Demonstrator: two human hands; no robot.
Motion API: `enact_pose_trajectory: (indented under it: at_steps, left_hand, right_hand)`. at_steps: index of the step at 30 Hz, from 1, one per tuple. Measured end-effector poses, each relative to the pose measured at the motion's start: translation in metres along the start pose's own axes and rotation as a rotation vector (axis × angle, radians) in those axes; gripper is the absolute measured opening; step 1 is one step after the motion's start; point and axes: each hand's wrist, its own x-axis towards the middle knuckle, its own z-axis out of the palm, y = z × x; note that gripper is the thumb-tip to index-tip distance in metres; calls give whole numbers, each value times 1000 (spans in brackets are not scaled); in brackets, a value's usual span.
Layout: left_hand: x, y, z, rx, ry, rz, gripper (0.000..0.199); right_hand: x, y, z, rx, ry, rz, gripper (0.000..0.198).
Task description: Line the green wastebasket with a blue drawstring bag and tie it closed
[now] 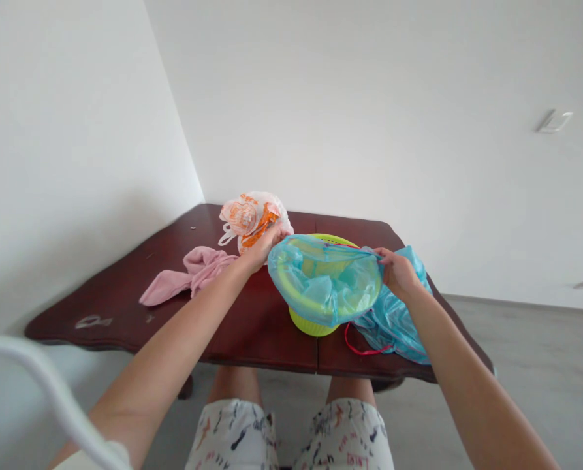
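Observation:
A yellow-green plastic bin (314,324) stands on the dark red-brown table, its mouth covered by a translucent blue trash bag (331,301). The bag is folded over the near part of the rim and sags inside. My right hand (397,271) is closed on the bag's edge at the right, pulling it taut across the opening. At the rim's far left, my left hand (270,245) has its fingers bent at the bag's edge, partly hidden. A second crumpled blue bag (399,323) with a red drawstring (362,351) lies right of the bin.
Behind my left hand sits a white plastic bag with orange print (256,215). A pink cloth (198,273) lies on the left of the table (252,326). White walls stand behind and to the left. A white cable (36,378) crosses the lower left.

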Motion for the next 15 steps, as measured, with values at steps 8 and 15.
enact_pose_trajectory:
  at_steps: [8, 15]
  left_hand:
    - [25, 41, 1, 796, -95, 262, 25]
    - [22, 40, 9, 942, -28, 387, 21]
  right_hand:
    - [37, -19, 6, -545, 29, -373, 29]
    - [25, -18, 12, -738, -60, -631, 31]
